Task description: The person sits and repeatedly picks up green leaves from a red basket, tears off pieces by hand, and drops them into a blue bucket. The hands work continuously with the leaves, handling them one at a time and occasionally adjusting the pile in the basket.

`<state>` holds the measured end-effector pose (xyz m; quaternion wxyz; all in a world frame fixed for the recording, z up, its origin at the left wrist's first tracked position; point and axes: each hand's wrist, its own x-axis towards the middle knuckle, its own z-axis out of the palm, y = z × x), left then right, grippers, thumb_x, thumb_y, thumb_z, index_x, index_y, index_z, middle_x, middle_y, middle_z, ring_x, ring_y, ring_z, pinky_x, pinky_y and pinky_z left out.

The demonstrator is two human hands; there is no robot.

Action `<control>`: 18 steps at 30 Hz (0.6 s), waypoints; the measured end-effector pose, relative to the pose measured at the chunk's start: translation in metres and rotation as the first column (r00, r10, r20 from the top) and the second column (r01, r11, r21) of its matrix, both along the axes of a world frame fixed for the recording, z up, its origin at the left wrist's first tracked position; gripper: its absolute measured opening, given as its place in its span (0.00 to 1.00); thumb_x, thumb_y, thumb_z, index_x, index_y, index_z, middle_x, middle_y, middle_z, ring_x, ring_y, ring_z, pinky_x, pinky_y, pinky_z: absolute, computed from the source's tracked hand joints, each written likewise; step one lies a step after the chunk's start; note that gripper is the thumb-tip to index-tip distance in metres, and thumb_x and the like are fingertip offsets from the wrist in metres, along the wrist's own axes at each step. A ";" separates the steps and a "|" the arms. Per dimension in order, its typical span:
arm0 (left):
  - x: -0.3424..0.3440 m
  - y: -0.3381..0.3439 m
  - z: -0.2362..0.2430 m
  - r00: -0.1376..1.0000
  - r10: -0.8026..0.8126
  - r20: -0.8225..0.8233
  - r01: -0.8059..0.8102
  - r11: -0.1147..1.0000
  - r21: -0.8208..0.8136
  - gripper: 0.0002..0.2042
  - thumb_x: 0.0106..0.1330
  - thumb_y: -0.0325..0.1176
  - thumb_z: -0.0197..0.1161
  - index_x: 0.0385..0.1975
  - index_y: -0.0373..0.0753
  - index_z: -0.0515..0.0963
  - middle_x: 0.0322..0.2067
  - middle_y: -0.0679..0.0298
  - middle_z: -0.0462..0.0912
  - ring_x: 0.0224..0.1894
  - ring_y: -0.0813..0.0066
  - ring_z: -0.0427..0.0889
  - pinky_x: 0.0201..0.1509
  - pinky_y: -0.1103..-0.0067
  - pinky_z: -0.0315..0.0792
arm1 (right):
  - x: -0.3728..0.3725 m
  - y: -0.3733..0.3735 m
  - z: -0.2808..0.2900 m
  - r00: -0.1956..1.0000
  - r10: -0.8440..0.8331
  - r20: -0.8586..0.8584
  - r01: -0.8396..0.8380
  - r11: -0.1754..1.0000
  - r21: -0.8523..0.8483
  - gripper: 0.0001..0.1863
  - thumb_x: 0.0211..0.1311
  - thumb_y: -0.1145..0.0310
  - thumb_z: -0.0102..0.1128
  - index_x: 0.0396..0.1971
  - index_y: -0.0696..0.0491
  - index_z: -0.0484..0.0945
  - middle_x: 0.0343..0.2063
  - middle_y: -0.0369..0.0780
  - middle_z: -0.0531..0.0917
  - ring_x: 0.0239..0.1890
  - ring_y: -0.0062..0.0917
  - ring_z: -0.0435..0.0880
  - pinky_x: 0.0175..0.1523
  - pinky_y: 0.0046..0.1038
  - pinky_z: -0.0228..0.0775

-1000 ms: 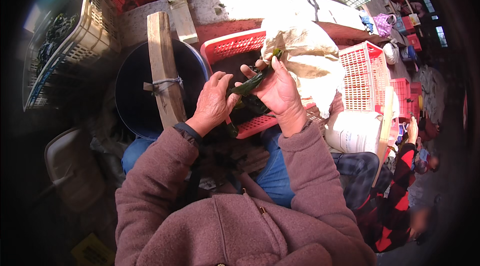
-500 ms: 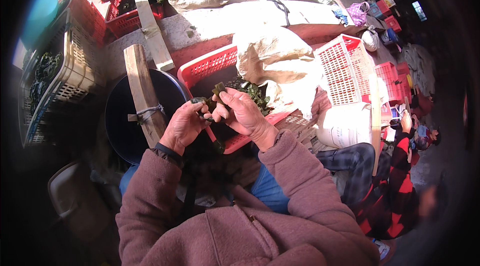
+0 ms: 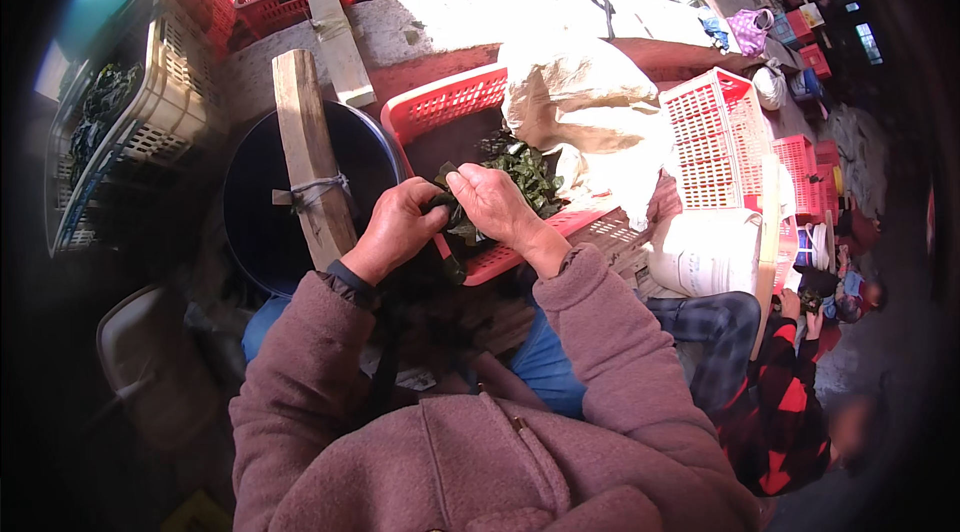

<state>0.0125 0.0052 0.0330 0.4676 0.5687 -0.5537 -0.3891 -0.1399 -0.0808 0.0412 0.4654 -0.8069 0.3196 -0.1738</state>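
My left hand (image 3: 398, 230) and my right hand (image 3: 497, 209) are close together over the near left corner of a red plastic crate (image 3: 448, 100). Between them is a dark green strip, apparently kelp (image 3: 446, 172), pinched in the fingers of both. Its upper end pokes up beside my right thumb, while the part inside my left fist is mostly hidden. A dark piece hangs over the crate's corner below my hands. Inside the crate lies a heap of similar dark green pieces (image 3: 532, 175). A cream cloth sack (image 3: 580, 97) drapes over the crate's far right side.
Left of the crate stands a dark blue tub (image 3: 250, 194) with a wooden plank (image 3: 308, 157) across it, tied with cord. Stacked cream crates (image 3: 180, 82) are farther left. At right are another red crate (image 3: 710, 137), a white sack (image 3: 705, 250) and a seated co-worker in red-and-black sleeves (image 3: 785, 402).
Both hands have turned and tightened around the strip, my left fingers curling into a fist. The whole view has shifted, so the surroundings sit farther right and higher.
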 end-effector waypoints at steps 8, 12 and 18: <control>0.005 0.005 -0.005 0.968 0.119 -0.223 -0.068 0.972 0.226 0.04 0.58 0.22 0.58 0.33 0.32 0.77 0.27 0.63 0.80 0.29 0.78 0.79 0.34 0.80 0.74 | -0.005 -0.001 0.008 0.996 0.068 -0.051 -0.040 0.904 0.426 0.19 0.62 0.58 0.58 0.28 0.63 0.77 0.21 0.35 0.78 0.27 0.16 0.72 0.32 0.23 0.67; 0.014 0.004 0.000 0.867 0.168 -0.468 0.022 0.928 0.373 0.04 0.60 0.23 0.58 0.33 0.31 0.76 0.27 0.66 0.79 0.30 0.81 0.78 0.33 0.83 0.73 | -0.007 0.000 0.011 1.000 0.012 0.025 -0.020 0.945 0.327 0.13 0.56 0.67 0.65 0.34 0.62 0.78 0.26 0.34 0.79 0.29 0.12 0.73 0.34 0.19 0.68; 0.003 0.004 -0.002 0.981 0.051 -0.187 -0.021 0.987 0.159 0.16 0.57 0.18 0.63 0.45 0.37 0.74 0.32 0.68 0.78 0.27 0.83 0.74 0.31 0.87 0.71 | -0.008 0.001 0.003 0.925 -0.287 0.248 -0.147 0.332 0.932 0.09 0.60 0.72 0.58 0.40 0.56 0.76 0.26 0.31 0.77 0.21 0.10 0.71 0.26 0.14 0.67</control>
